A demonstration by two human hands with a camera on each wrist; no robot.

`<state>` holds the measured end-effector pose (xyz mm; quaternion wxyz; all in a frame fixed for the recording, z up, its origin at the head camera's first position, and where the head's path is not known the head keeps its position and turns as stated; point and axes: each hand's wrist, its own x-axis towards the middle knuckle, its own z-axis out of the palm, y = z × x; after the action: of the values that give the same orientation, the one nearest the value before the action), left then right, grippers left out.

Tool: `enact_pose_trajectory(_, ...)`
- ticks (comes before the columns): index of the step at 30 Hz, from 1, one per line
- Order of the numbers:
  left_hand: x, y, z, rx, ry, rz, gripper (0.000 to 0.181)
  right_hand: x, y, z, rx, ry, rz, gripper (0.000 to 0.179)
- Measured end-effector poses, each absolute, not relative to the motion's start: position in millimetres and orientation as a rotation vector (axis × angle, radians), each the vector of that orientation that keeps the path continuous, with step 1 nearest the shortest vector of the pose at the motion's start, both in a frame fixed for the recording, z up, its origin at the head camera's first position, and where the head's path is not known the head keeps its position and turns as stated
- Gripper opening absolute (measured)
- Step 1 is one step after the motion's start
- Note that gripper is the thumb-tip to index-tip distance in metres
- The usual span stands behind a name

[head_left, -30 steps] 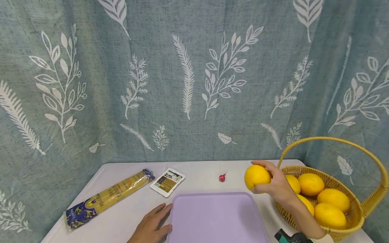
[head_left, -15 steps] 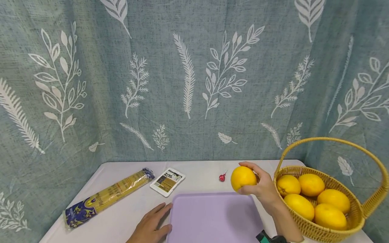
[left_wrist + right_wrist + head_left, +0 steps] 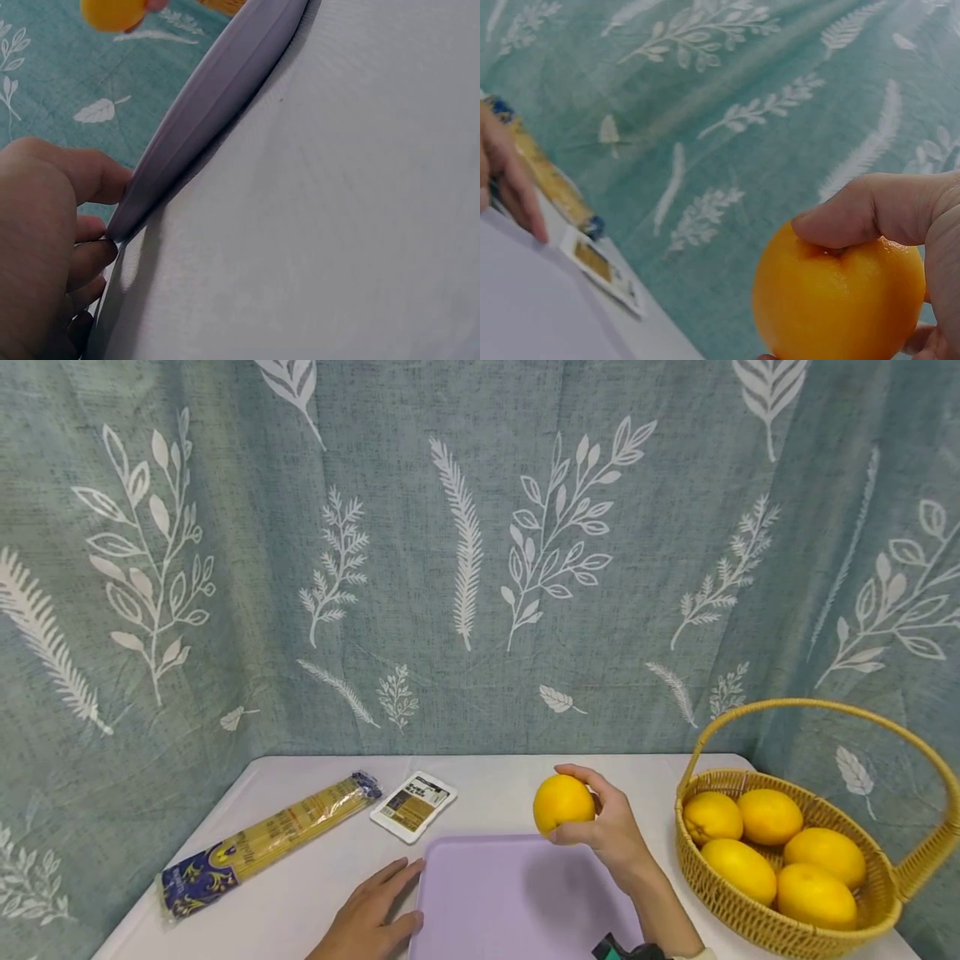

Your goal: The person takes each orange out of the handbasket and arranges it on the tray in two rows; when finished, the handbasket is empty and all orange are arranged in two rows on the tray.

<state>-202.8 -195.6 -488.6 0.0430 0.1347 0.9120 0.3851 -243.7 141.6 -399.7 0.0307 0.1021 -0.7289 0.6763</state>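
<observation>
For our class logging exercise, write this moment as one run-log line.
right hand: holds yellow fruit aloft | left hand: touches edge of purple tray | basket: five fruits visible

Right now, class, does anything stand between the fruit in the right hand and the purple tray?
Nothing visible does. The right hand holds the fruit raised near the far edge of the purple tray, with no object between; the left hand touches the left rim, off to the side.

Left fingers [image 3: 101, 175] touching lilac tray [image 3: 210, 101], white table [image 3: 322, 210], teal curtain [image 3: 49, 90], yellow fruit [image 3: 111, 12]
</observation>
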Motion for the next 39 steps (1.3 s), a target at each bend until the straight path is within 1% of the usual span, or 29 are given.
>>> enact_pose_trajectory(4,-202.5,-195.6,-486.6,0.402,2.786,1.187,0.065,-242.9,125.0,-404.4,0.327,-2.287,2.095,0.078)
enact_pose_trajectory(9,-202.7,-195.7,-486.1,0.376,2.789,1.187,0.065,-242.1,101.0,-412.2,0.424,-2.345,2.101,0.085)
enact_pose_trajectory(16,-201.5,-192.8,-487.2,0.345,2.799,1.181,0.065,-242.5,75.9,-435.7,0.594,-2.454,1.932,0.091)
enact_pose_trajectory(21,-200.9,-191.2,-486.8,0.339,2.797,1.162,0.065,-241.8,63.8,-450.7,0.662,-2.529,1.772,0.088)
enact_pose_trajectory(28,-199.6,-190.0,-488.4,0.369,2.823,1.150,0.065,-237.8,49.5,-465.7,0.688,-2.593,1.718,0.086)
enact_pose_trajectory(35,-198.9,-189.4,-487.4,0.361,2.829,1.146,0.064,-232.7,41.1,-471.6,0.762,-2.611,1.619,0.084)
enact_pose_trajectory(39,-200.1,-189.3,-485.7,0.345,2.841,1.136,0.064,-230.7,36.1,-473.0,0.761,-2.625,1.530,0.084)
